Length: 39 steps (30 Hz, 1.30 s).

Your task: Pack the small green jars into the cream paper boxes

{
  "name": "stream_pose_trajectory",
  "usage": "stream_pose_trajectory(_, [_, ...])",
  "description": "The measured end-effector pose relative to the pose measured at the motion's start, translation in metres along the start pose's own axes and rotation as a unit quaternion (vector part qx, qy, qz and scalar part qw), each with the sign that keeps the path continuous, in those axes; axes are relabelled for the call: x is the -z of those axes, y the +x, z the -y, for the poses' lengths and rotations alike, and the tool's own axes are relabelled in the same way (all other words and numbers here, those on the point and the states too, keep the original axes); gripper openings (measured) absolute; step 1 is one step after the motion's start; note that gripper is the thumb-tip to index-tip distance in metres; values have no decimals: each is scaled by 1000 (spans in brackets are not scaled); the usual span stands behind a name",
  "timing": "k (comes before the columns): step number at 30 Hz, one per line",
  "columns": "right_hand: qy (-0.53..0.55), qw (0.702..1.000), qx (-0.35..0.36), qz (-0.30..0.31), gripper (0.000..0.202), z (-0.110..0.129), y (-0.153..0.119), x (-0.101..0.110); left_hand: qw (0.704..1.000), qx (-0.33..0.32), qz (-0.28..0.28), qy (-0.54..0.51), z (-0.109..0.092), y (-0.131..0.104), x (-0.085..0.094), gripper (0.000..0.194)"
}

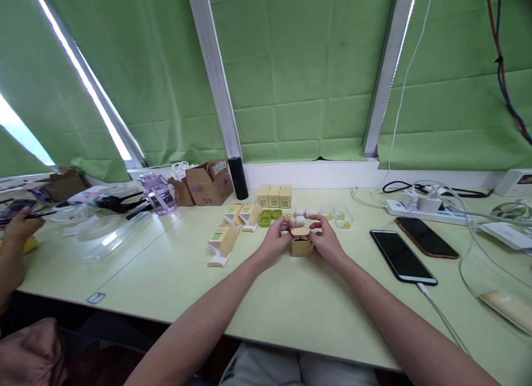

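A small tan cardboard box (301,247) stands on the table in front of me, its top flap raised. My left hand (277,237) grips it from the left, fingers curled at the flap. On the other side my right hand (326,239) holds the box's right edge, fingers bent. Just beyond the hands are green square cups (266,217), white-and-pink cylinders (300,221) and clear round cups with yellow bits (344,221). Flattened-open box sleeves (223,242) lie to the left. Behind them, three closed boxes (274,196) stand in a row.
A black cylinder (238,178), a brown carton (210,183) and a purple bottle (158,194) stand at the back left. Two phones (403,257), a power strip (428,211), cables and a computer mouse (509,308) lie right. Another person's hand (19,230) is at far left.
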State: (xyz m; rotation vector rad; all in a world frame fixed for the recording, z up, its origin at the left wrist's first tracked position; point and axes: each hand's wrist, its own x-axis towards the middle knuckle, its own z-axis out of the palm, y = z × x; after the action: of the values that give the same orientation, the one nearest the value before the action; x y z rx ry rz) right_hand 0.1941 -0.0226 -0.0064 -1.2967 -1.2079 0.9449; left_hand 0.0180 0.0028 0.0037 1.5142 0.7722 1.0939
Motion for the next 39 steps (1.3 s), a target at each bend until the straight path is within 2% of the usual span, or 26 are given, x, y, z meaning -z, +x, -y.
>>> stream_pose_trajectory(4, [7,999,36,-17,53,1,-2,1,1000,4,-5,-2,-1,0,-1,28])
stream_pose_trajectory(8, [-1,992,119,-29,33,7,-7,5,1000,7,-9,-1,-3,0,-1,27])
stream_pose_trajectory(12, [-44,973,226,-8,18,14,-14,10,1000,7,-9,-4,-5,-1,-2,27])
stream_pose_trajectory(15, [-94,959,267,9,13,16,-17,11,1000,9,-10,-6,-5,-2,-2,28])
stream_pose_trajectory(25, [-160,943,291,15,11,10,-15,14,1000,-2,5,-30,-5,-1,6,18])
stream_pose_trajectory(32, [-191,935,300,17,13,10,-17,13,999,-3,28,-19,-9,-7,1,39])
stream_pose_trajectory(39, [-212,924,319,17,14,9,-17,14,999,-8,33,-5,-6,-6,1,47])
